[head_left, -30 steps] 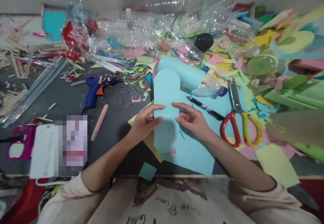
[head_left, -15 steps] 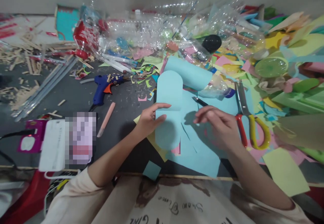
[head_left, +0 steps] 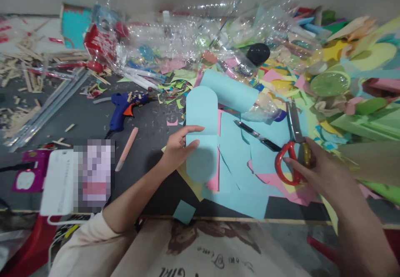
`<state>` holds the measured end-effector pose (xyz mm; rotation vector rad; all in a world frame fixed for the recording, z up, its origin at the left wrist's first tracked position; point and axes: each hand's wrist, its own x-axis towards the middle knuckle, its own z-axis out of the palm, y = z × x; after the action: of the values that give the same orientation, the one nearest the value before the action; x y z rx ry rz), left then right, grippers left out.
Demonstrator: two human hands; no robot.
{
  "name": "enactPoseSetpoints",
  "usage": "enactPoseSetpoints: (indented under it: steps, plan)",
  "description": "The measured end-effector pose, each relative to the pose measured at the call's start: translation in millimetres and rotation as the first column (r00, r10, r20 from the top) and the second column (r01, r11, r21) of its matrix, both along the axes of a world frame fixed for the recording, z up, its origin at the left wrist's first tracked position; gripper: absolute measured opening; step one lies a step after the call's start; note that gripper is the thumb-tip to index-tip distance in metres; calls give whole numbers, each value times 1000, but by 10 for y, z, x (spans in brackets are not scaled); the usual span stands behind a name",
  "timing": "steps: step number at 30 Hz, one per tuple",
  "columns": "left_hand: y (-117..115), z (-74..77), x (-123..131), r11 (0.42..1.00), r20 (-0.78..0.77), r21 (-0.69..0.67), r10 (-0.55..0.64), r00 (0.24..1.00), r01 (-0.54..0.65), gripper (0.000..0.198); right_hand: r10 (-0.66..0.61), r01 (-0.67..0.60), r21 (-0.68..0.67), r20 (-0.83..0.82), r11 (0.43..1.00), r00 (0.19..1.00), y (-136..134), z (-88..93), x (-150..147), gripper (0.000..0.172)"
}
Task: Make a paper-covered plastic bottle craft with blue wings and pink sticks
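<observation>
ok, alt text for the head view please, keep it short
The left hand pinches a rounded light-blue paper strip over a cluttered craft table, while the right hand rests on red-and-yellow scissors. A blue glue gun, a black pen and paper scraps lie around.

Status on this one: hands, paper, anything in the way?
Left hand holds light-blue paper cutout. Right hand on scissors, grip unclear. Pen lies between.

Dark grey counter, heavily cluttered: wooden sticks upper left, clear plastic bottles along the top, blue glue gun left of centre, pale blue sheets and rounded blue cut-out at centre, red-and-yellow scissors centre right, coloured paper offcuts at right.
</observation>
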<state>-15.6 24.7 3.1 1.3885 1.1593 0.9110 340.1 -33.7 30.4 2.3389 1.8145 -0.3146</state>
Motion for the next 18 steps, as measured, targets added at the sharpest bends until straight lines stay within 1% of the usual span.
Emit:
enactPoseSetpoints:
  steps: [2, 3, 5, 6, 7, 9, 10, 11, 12, 13, 14, 16, 18]
  plan:
    - [0, 4, -1, 1000, -1, 13, 16, 1000, -16, 26, -124, 122, -42, -56, 992, 991, 74, 22, -25, 77]
    - [1, 8, -3, 999, -3, 19, 29, 1000, -29, 25, -170, 167, -35, -96, 985, 981, 97, 30, -25, 74]
    - [1, 19, -6, 998, -6, 37, 55, 998, -55, 24, -232, 242, 23, -213, 970, 949, 113, 42, -2, 66]
    - [2, 24, -8, 997, -6, 46, 63, 998, -63, 24, -275, 302, 49, -296, 952, 915, 109, 49, 15, 61]
    - [2, 28, -10, 997, -5, 53, 64, 998, -64, 24, -326, 376, 55, -391, 925, 860, 99, 62, 31, 57]
    - [3, 29, -16, 996, 0, 66, 55, 998, -55, 26, -420, 512, -10, -587, 859, 692, 74, 118, 45, 52]
    - [4, 27, -20, 996, 4, 71, 49, 999, -49, 27, -450, 553, -58, -655, 831, 607, 61, 162, 40, 52]
    - [5, 23, -25, 996, 6, 74, 43, 999, -43, 28, -462, 565, -97, -695, 820, 551, 48, 214, 25, 53]
    - [6, 18, -31, 996, 8, 79, 40, 999, -41, 30, -458, 554, -119, -715, 824, 528, 35, 272, 3, 55]
    - [7, 13, -36, 996, 6, 85, 40, 999, -40, 31, -444, 522, -129, -715, 843, 541, 21, 329, -23, 57]
    - [7, 9, -41, 995, 3, 94, 40, 999, -40, 31, -413, 476, -120, -703, 871, 579, 6, 383, -52, 58]
    - [3, 6, -48, 993, -6, 112, 35, 999, -34, 32, -288, 330, -57, -642, 942, 711, -28, 466, -105, 54]
    - [-5, 8, -50, 992, -16, 125, 27, 1000, -25, 32, -104, 122, -2, -538, 993, 836, -63, 509, -146, 49]
